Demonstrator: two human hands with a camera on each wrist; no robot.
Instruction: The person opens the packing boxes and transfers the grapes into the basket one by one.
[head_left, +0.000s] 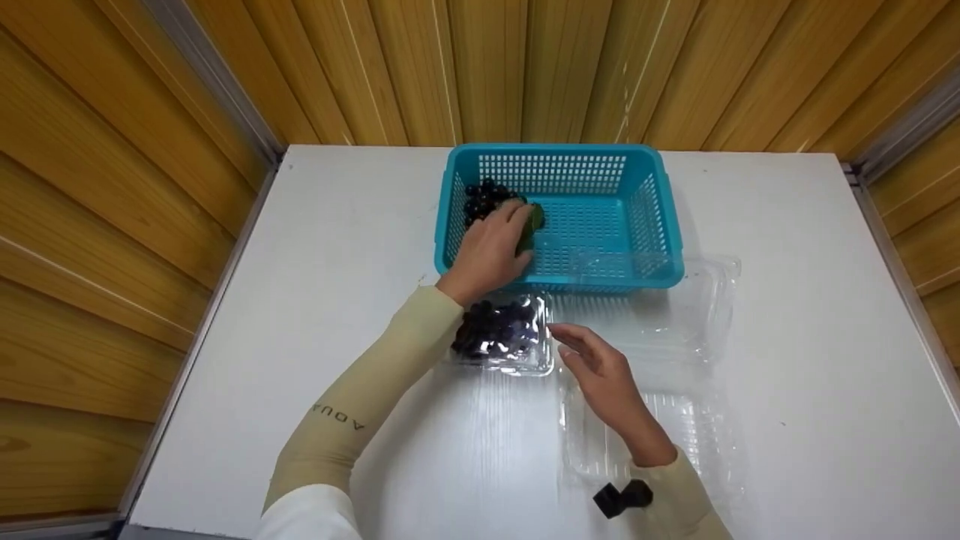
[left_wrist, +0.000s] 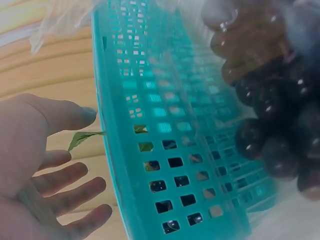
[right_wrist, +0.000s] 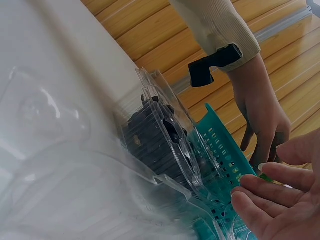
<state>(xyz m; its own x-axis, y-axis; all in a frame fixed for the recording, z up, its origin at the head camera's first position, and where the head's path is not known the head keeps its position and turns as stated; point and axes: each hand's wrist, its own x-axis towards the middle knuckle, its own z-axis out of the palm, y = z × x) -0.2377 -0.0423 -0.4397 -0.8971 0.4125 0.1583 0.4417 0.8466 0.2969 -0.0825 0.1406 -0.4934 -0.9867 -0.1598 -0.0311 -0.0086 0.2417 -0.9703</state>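
Likely picking: the left hand [head_left: 487, 244], fingers loose, is at the grapes [head_left: 486, 193], nine o'clock in the basket [head_left: 555, 150]; gripping comes next. Right hand [head_left: 600, 367] relaxed.

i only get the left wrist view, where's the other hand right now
Observer: The right hand is just right of the filled clear box, in front of the basket, as the head view shows it.
Operator: ok and is the basket full all the way across
Observer: No, the dark grapes are gathered at its left end; its floor further right is bare.
Operator: anything over on the right hand's side
Observer: Yes, clear plastic packaging lies there, partly beneath the right forearm, with nothing visible inside.
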